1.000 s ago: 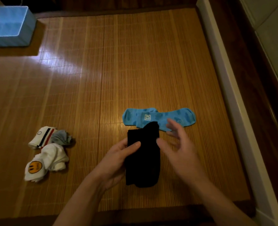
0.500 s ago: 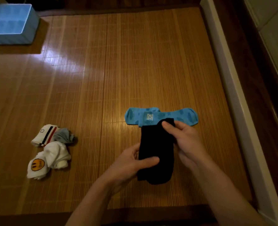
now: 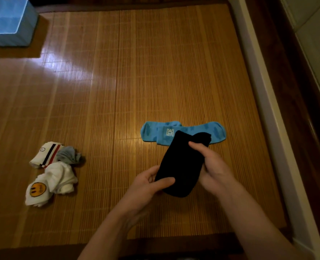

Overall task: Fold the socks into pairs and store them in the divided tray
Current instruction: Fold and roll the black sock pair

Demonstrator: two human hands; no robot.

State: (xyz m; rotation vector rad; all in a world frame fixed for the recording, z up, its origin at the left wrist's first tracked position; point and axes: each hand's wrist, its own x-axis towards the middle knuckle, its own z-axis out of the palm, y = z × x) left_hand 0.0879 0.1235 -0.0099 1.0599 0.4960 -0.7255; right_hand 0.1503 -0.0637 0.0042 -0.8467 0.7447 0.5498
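Black socks (image 3: 181,162) are held just above the bamboo mat (image 3: 136,81), tilted with the top end to the right. My left hand (image 3: 148,186) grips their lower left edge, thumb on top. My right hand (image 3: 211,166) holds their right side, fingers curled over the upper end. Behind them a pair of blue dotted socks (image 3: 155,131) lies flat across the mat. The light-blue divided tray (image 3: 7,21) stands at the far left corner.
At the left lie a white sock with black and red stripes (image 3: 44,153), a grey sock (image 3: 69,154) and a white bundle with a yellow smiley (image 3: 48,186). A white raised edge (image 3: 264,102) borders the mat on the right.
My right hand came in from open and took hold of the black socks' upper end. The socks have tilted and shifted to the right. My left hand slid down to their lower edge.
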